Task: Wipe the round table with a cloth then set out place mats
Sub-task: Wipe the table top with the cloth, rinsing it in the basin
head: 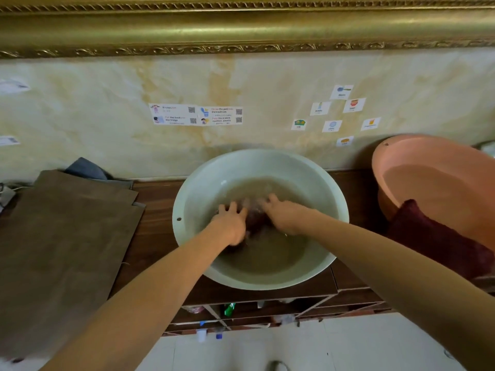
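Note:
A pale green basin [198, 183] of cloudy water stands on a dark wooden cabinet against the wall. Both my hands are in the water. My left hand [231, 223] and my right hand [284, 215] press on a dark reddish cloth [255, 219] lying under the surface between them. The cloth is blurred and mostly hidden by my hands and the water. Several brown place mats [64, 236] lie stacked flat on the cabinet to the left of the basin.
A pink basin [428, 167] leans at the right with a dark red cloth [434, 236] draped over its near rim. Open shelves [241, 314] with bottles sit under the cabinet top. White floor tiles lie below. A gilt frame runs along the wall above.

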